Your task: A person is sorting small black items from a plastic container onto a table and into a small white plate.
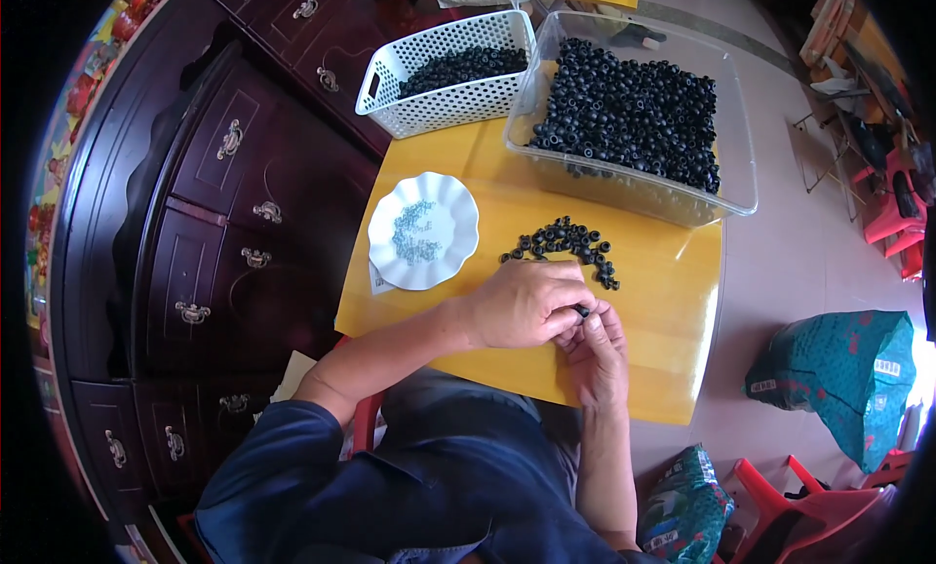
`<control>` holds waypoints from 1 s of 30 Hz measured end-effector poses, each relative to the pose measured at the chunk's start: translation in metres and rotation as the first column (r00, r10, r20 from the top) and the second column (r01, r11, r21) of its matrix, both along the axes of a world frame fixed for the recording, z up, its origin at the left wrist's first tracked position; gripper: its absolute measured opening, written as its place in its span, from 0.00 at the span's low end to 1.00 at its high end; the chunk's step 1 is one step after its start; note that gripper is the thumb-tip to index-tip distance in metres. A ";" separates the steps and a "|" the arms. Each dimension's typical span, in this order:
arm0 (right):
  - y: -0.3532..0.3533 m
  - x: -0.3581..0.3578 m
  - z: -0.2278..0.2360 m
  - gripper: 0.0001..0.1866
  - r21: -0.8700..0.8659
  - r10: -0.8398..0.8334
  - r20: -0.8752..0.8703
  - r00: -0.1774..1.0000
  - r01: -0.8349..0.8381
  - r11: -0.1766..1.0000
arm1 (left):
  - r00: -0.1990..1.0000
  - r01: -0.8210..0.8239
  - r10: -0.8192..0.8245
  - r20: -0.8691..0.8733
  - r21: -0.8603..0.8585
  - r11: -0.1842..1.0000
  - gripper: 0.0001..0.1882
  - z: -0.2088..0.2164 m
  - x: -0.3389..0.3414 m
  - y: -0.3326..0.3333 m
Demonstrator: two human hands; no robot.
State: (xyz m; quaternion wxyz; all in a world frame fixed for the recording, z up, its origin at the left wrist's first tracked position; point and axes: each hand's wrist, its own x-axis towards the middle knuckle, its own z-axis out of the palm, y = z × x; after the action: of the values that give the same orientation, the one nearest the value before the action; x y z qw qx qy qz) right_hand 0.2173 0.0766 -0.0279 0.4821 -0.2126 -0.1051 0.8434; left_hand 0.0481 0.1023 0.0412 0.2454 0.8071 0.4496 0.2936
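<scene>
1. Left hand (526, 303): above the counter (668, 345), back of hand upward. Its fingers (565, 289) are closed in a pinch, with a small black piece (582, 311) at the tips.
2. Right hand (597, 359): just beside the left, thumb raised. Its fingers are drawn closed at the same piece; part of this grip is hidden.
3. Piece location: between the fingertips of the 2 hands, near the counter's front edge. Its finer detail is too small to read.
4. Beyond the hands: a loose group of black pieces (565, 237) lies on the counter, several with round openings visible.
5. Left side: a white scalloped plate (444, 269) holds small clear pieces (417, 237), spread toward its middle.
6. Far side: a white perforated basket (458, 106) contains black pieces. To its right, a clear plastic bin (738, 179) holds a much larger quantity.
7. Surroundings: a dark wooden cabinet (229, 257) stands at left; a teal sack (829, 369) stands on the floor at right.
</scene>
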 end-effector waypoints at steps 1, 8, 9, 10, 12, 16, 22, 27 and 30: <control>0.000 0.001 -0.003 0.10 0.019 0.005 0.010 1.000 -0.005 1.000 | 1.000 0.006 -0.006 -0.028 0.025 1.000 0.07 0.001 0.001 0.000; 0.000 0.001 0.000 0.08 0.057 0.015 -0.001 1.000 -0.015 0.998 | 0.997 0.042 -0.037 -0.069 0.083 0.996 0.09 0.005 0.002 -0.004; 0.000 0.001 0.000 0.08 0.057 0.015 -0.001 1.000 -0.015 0.998 | 0.997 0.043 -0.037 -0.070 0.082 0.996 0.09 0.005 0.002 -0.005; 0.000 0.001 0.000 0.08 0.070 0.005 0.003 1.000 -0.005 0.998 | 0.999 0.036 -0.034 -0.035 0.055 0.998 0.09 0.006 0.002 -0.005; -0.001 0.001 -0.001 0.08 0.083 -0.006 0.006 1.000 0.005 0.997 | 1.000 0.030 -0.030 -0.001 0.027 0.999 0.10 0.010 0.002 -0.007; -0.002 -0.002 -0.004 0.10 0.133 -0.049 0.066 0.997 0.040 0.990 | 1.000 0.011 -0.011 0.006 0.006 1.000 0.12 0.016 0.004 -0.008; -0.003 -0.002 0.002 0.07 0.150 -0.032 0.146 0.989 0.010 0.989 | 0.998 -0.053 0.055 -0.033 0.032 0.998 0.16 0.015 0.008 -0.011; -0.004 -0.003 0.007 0.07 0.179 -0.043 0.245 0.969 -0.001 0.984 | 0.993 -0.113 0.114 -0.038 0.013 0.993 0.18 0.015 0.010 -0.015; -0.005 -0.003 0.005 0.07 0.221 -0.065 0.303 0.951 -0.004 0.975 | 0.988 -0.148 0.149 -0.041 0.004 0.989 0.20 0.015 0.010 -0.017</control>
State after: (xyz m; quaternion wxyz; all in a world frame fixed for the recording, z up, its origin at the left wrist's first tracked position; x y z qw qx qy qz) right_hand 0.2143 0.0721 -0.0229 0.4934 -0.2890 -0.2679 0.7754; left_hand 0.0581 0.0856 0.0558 0.2134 0.7773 0.5133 0.2945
